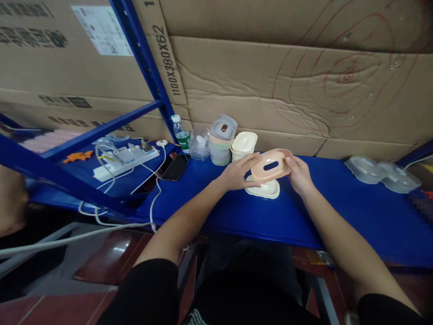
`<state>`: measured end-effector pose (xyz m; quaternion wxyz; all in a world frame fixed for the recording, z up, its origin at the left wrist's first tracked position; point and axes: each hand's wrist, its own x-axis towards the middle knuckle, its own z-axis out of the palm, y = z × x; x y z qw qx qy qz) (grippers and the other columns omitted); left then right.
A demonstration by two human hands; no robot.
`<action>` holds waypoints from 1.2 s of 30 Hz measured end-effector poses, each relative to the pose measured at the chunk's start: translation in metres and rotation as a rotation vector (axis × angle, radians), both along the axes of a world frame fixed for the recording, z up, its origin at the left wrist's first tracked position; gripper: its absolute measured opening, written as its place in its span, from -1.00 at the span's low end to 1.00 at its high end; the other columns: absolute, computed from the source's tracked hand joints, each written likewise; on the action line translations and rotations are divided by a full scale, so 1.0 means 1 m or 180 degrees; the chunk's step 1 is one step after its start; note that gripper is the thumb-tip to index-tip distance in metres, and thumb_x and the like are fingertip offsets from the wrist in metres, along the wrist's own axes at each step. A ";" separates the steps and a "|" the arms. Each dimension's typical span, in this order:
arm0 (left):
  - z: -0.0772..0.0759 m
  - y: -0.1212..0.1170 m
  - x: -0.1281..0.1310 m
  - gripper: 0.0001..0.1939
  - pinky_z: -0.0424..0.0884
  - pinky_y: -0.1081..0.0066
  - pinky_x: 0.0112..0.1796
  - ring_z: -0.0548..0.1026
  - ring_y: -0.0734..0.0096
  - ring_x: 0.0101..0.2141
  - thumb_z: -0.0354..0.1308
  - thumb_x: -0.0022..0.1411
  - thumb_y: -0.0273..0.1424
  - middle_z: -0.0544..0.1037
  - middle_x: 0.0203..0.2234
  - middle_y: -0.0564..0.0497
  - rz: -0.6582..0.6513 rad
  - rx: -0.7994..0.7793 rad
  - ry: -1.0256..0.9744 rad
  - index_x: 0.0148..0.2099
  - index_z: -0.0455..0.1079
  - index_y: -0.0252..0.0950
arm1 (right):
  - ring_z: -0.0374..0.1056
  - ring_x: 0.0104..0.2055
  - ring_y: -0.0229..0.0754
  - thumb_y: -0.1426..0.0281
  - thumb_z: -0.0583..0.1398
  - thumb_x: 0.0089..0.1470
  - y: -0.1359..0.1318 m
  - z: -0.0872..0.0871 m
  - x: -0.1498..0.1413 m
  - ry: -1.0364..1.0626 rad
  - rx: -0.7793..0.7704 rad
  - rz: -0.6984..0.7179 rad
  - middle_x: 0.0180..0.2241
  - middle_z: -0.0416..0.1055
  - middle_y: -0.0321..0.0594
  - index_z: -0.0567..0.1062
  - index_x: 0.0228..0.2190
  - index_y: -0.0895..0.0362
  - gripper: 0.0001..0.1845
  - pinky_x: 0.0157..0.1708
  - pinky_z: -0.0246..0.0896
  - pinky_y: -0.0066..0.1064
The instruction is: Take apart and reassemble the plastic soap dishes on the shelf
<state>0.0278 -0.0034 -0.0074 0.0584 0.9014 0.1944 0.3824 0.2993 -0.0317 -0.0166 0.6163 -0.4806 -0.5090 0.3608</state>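
Between my hands, just above the table, is a shallow peach plastic dish (pixel 272 165) with rounded corners and an oval slot, tilted toward me. My right hand (pixel 299 175) pinches its right end, thumb on the inner side of the rim. Around its left end is my left hand (pixel 241 172), fingers along the upper edge and thumb stretched out below. A cream plastic piece (pixel 264 188) with a wavy rim and a raised middle lies on the blue table beneath the dish, which partly covers it.
Behind my left hand stand a stack of grey, peach and green slotted dishes (pixel 223 128), a stack of cream pieces (pixel 244 142), clear round containers (pixel 199 145) and a water bottle (pixel 181 135). A phone (pixel 176 167) and power strip (pixel 126 163) lie left; clear plastic shells (pixel 382 174) sit right.
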 end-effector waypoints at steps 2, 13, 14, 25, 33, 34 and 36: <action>0.004 0.000 0.001 -0.32 0.40 0.02 0.24 0.33 0.00 0.35 0.18 0.31 0.14 0.29 0.39 -0.26 -0.0048 0.0242 0.0296 0.29 0.36 -0.16 | 0.41 -0.55 -0.13 -0.19 0.34 0.01 0.002 0.000 0.004 0.0118 -0.0065 -0.0027 -0.51 0.49 -0.25 0.55 -0.26 0.04 -0.43 -0.56 0.42 -0.27; 0.059 0.050 -0.056 -0.44 0.23 -0.08 0.26 0.35 -0.10 0.30 0.20 0.30 0.13 0.39 0.32 -0.17 0.2344 0.0303 -0.0819 0.12 0.44 -0.17 | 0.49 -0.40 -0.17 -0.11 0.37 0.03 -0.001 0.000 0.002 -0.0782 0.0177 0.0280 -0.22 0.55 -0.20 0.51 -0.03 0.02 -0.37 -0.34 0.54 -0.21; 0.062 0.056 -0.061 -0.42 0.21 -0.06 0.27 0.34 -0.09 0.30 0.20 0.30 0.11 0.39 0.32 -0.18 0.2385 0.0289 -0.0836 0.15 0.42 -0.17 | 0.50 -0.38 -0.16 -0.10 0.37 0.04 -0.002 -0.002 0.000 -0.0889 0.0186 0.0340 -0.22 0.55 -0.19 0.51 -0.02 0.03 -0.38 -0.31 0.54 -0.19; 0.050 0.063 -0.054 -0.34 0.08 -0.09 0.31 0.23 -0.14 0.37 0.20 0.28 0.09 0.25 0.41 -0.26 0.2403 0.0308 -0.0566 0.28 0.37 -0.17 | 0.53 -0.13 0.01 0.06 0.34 0.15 -0.013 0.003 -0.001 -0.2227 0.0518 0.0545 -0.04 0.57 -0.05 0.53 0.10 0.01 -0.45 -0.03 0.50 0.03; 0.028 0.048 -0.043 -0.52 0.20 -0.07 0.23 0.37 -0.09 0.26 0.15 0.35 -0.06 0.44 0.25 -0.27 0.2261 0.0832 -0.0895 0.17 0.43 -0.23 | 0.26 0.33 0.34 -0.19 0.46 -0.17 -0.013 -0.005 0.007 -0.3601 0.0253 0.1452 0.29 0.35 0.11 0.36 0.33 0.06 0.15 0.30 0.16 0.23; 0.024 0.043 -0.039 -0.60 0.25 -0.05 0.20 0.42 -0.05 0.21 0.15 0.36 -0.11 0.50 0.18 -0.25 0.2060 0.0902 -0.0815 0.10 0.46 -0.23 | 0.24 0.34 0.38 -0.19 0.48 -0.24 -0.011 -0.007 0.008 -0.3701 0.0199 0.1513 0.30 0.35 0.11 0.36 0.33 0.06 0.20 0.30 0.13 0.26; 0.018 0.033 -0.027 -0.72 0.36 0.03 0.10 0.53 0.06 0.06 0.13 0.38 -0.19 0.61 0.01 -0.20 0.1525 0.0973 -0.0545 -0.03 0.52 -0.24 | 0.27 0.32 0.38 -0.16 0.50 -0.27 -0.008 -0.012 0.010 -0.3772 0.0158 0.1554 0.27 0.39 0.06 0.39 0.31 0.03 0.17 0.30 0.13 0.28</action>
